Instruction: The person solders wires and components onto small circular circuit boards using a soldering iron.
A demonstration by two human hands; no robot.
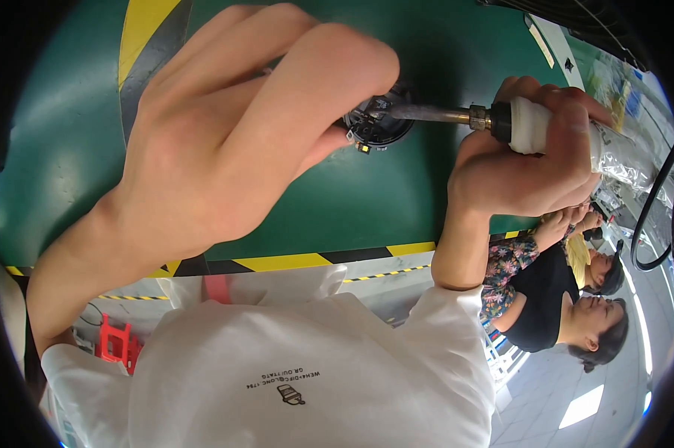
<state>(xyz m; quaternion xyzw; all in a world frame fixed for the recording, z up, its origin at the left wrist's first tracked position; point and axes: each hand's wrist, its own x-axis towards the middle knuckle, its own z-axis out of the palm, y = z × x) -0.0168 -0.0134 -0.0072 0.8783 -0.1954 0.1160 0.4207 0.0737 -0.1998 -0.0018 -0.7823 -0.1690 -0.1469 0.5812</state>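
Note:
In my right hand [527, 153] is a soldering iron [529, 125], gripped by its pale handle with the metal shaft pointing left. Its tip reaches a small round black electronic part [381, 128] with a tiny yellow-and-white piece on its lower rim. My left hand [232, 127] curls over the left side of that part, thumb and fingers closed on its edge. The back of the hand hides the fingertips and some of the part. Both hands are above a green work mat [359, 209].
Yellow-and-black striped tape [292, 261] runs along the near table edge and another strip [146, 45] crosses at upper left. A black cable [643, 216] loops at right, near clear plastic bags [632, 153]. Two co-workers [546, 299] sit to the right. A red stool [116, 343] stands below left.

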